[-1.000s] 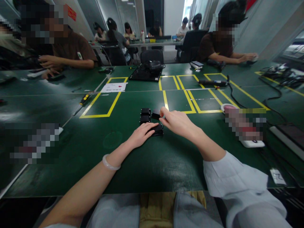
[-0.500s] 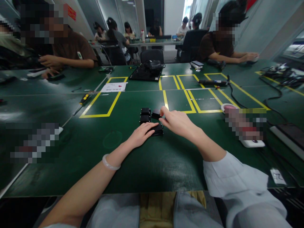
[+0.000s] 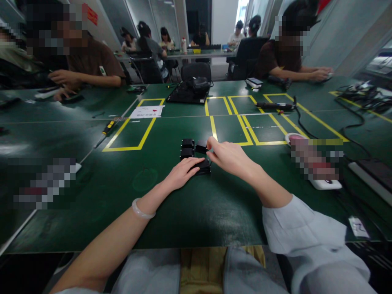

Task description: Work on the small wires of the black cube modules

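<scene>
Several small black box-shaped parts lie close together on the green table, among them an upper black block (image 3: 187, 143) and a second black block (image 3: 187, 152) just below it. My left hand (image 3: 183, 170) has its fingers stretched out flat, resting on a wider black block (image 3: 204, 166) and partly covering it. With thumb and bent fingers, my right hand (image 3: 229, 156) pinches the right end of a tilted small black block (image 3: 201, 146). Its far end comes close to the stacked blocks; I cannot tell whether they touch. My right fingertips are partly hidden.
Yellow tape outlines (image 3: 122, 149) mark the table. A yellow-black screwdriver (image 3: 108, 127) and white paper (image 3: 147, 111) lie left. A corded black tool (image 3: 275, 106) and a white-edged phone-like object (image 3: 327, 185) lie right. A black tray (image 3: 183, 97) stands further back. Co-workers sit across.
</scene>
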Demonstrator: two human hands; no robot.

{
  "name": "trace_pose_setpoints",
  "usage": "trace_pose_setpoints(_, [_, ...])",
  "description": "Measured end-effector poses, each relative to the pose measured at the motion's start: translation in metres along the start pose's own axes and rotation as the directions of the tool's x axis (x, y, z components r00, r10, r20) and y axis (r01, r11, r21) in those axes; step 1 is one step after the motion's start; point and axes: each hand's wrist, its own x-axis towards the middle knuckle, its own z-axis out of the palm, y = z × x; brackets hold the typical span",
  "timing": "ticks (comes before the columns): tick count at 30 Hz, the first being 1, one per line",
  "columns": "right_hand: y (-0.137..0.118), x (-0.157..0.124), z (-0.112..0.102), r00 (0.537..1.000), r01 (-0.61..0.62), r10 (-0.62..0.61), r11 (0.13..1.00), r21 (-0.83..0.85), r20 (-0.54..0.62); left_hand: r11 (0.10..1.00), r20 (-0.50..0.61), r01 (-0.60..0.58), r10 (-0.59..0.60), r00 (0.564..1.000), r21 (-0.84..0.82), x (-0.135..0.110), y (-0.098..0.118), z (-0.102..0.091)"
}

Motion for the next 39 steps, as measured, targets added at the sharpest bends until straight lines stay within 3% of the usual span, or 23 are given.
trace_pose_setpoints(39, [-0.0003,-0.0005,-0.0012,1.000,0.005,-0.005,1.000,0.013,-0.004,1.000,-0.005,0.005,-0.005,1.000,-0.011,-0.0005,-0.0009,0.0005])
